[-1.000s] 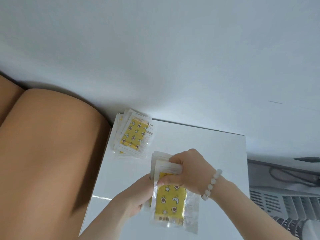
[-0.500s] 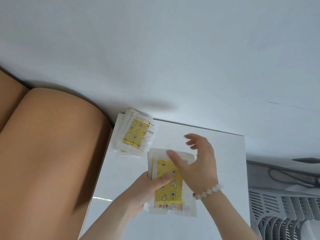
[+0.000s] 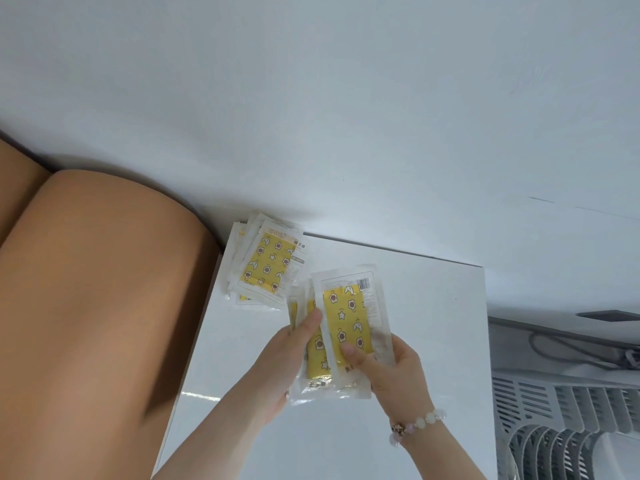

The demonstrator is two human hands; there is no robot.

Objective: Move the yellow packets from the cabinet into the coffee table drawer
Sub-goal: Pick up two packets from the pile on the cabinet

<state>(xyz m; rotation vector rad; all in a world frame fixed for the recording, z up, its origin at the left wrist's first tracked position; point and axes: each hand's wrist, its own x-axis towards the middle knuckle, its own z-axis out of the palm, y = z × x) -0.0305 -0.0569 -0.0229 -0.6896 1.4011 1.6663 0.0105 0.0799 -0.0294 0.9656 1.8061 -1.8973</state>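
Two hands, left and right, grip one yellow packet bundle; one packet pile lies behind.

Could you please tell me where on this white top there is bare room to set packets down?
Bare: the glossy white cabinet top right of the held yellow star-print plastic packets, out to its right edge. Crowded: the far-left corner, where the loose pile of yellow packets lies.

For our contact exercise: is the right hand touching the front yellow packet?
Touching. Head view shows the right hand pinching the front yellow packet, thumb on its face.
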